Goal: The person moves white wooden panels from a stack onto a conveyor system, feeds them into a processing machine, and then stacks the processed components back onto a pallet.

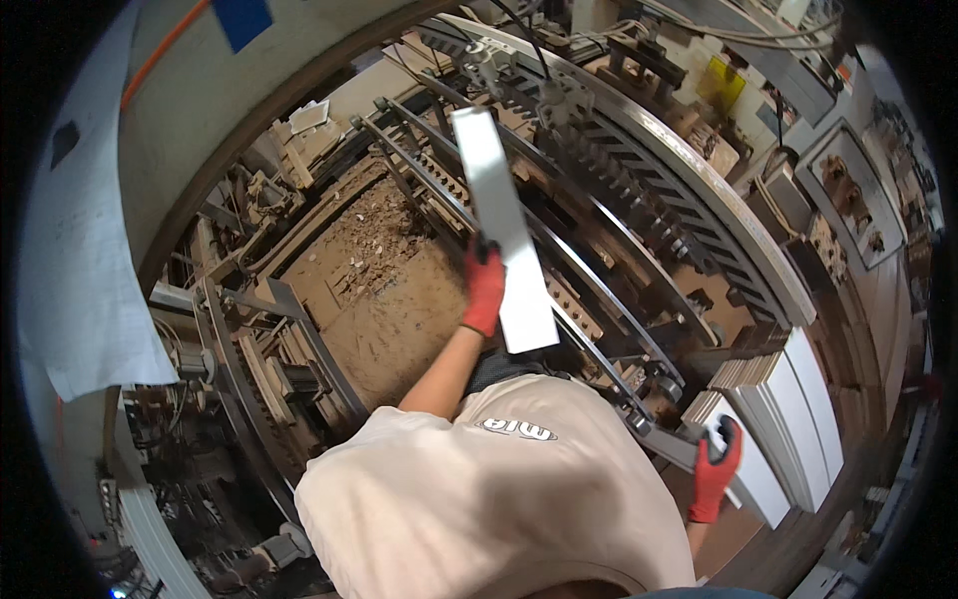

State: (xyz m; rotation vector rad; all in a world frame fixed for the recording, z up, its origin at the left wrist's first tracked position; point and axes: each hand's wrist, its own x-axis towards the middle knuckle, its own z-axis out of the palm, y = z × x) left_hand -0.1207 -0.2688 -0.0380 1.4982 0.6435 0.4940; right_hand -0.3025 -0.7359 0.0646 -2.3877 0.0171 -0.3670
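Note:
My left hand [484,290], in a red glove with dark fingertips, is closed on the left edge of a long, narrow white tile [504,220]. The tile slants up and away over the metal rails of a machine, its surface shining in the light. My right hand [716,471], gloved the same way, is low at the right beside a stack of white tiles [773,424] with tan edges. Its thumb and fingers are apart, against the face of the nearest tile; whether they grip its edge is hard to see.
Parallel metal rails [609,290] run diagonally in front of me. Left of them, broken pieces and dust lie on a brown surface [384,290]. A long pale beam [699,170] borders the far side. A white sheet [85,220] hangs at the left, and a grey tray [850,195] stands far right.

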